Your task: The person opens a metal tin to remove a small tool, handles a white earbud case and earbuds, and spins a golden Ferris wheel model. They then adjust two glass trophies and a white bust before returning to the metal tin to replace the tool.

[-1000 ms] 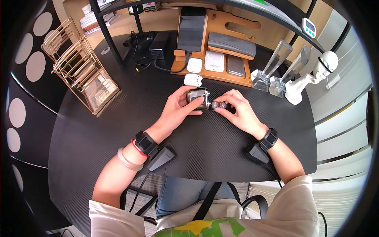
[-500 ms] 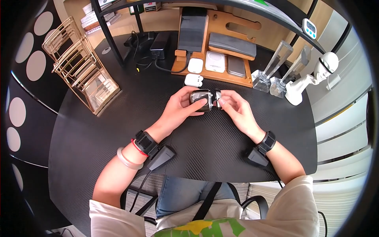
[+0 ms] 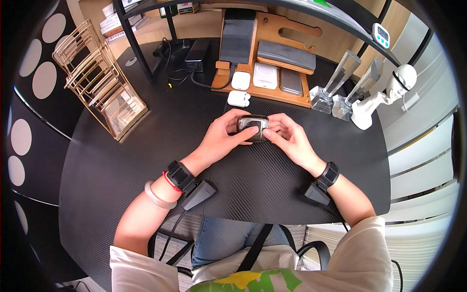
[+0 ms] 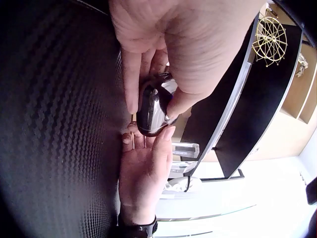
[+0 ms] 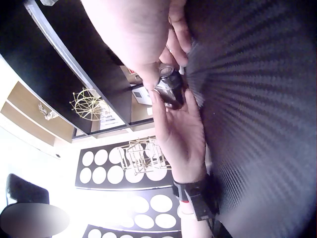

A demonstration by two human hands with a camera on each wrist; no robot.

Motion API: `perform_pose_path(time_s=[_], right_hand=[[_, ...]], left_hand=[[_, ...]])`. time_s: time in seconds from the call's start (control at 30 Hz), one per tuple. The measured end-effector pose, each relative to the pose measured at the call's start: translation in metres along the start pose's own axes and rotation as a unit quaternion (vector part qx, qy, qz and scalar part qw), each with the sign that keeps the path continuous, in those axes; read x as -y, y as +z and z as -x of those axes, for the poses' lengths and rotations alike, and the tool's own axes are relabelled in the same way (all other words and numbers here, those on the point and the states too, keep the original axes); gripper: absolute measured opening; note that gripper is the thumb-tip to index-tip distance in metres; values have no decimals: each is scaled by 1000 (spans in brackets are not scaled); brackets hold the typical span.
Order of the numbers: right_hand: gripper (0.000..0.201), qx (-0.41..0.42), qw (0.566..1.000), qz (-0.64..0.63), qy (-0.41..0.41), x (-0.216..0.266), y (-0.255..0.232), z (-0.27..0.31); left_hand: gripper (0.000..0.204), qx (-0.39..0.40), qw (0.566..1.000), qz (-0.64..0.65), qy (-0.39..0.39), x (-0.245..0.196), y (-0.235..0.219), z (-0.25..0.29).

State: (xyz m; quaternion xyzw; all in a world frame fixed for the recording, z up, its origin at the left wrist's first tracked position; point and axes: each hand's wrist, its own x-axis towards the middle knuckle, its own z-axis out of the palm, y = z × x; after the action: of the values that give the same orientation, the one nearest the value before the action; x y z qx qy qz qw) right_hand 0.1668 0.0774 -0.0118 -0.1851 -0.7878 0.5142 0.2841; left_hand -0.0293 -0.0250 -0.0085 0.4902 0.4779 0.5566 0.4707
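A small electric shaver with a glossy dark body lies between the two hands, close over the black desk. My left hand grips its left side, thumb across the upper face and fingers behind. With thumb and fingers, my right hand pinches the right end, where the shaver's head meets the body. In the left wrist view the shaver shows its shiny body, with both thumbs on it. In the right wrist view the body is partly covered by fingers.
A white earbud case lies just beyond the hands. Behind it stands a wooden organizer with a phone and flat cases. Gold wire rack at left; clear trophies and a white head-shaped stand at right. A black charger sits behind.
The right hand has turned the twin-cutter shaver head and brought it left against the body, where the gap between them has closed. The left hand and body have shifted slightly right and nearer.
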Motion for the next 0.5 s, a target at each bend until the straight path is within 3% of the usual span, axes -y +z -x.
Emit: perform_pose_path(time_s=[0.1, 0.23, 0.3, 0.5], right_hand=[[37, -39, 989, -138, 35, -11, -6, -2], [38, -70, 990, -118, 30, -4, -13, -5], [39, -57, 982, -177, 26, -4, -11, -6], [37, -22, 981, -191, 17, 0, -11, -7]], left_hand=[[35, -20, 995, 88, -32, -2, -4, 0], [36, -39, 993, 108, -34, -11, -7, 1], [36, -43, 993, 106, -37, -13, -4, 1], [35, -49, 993, 94, -45, -14, -2, 2]])
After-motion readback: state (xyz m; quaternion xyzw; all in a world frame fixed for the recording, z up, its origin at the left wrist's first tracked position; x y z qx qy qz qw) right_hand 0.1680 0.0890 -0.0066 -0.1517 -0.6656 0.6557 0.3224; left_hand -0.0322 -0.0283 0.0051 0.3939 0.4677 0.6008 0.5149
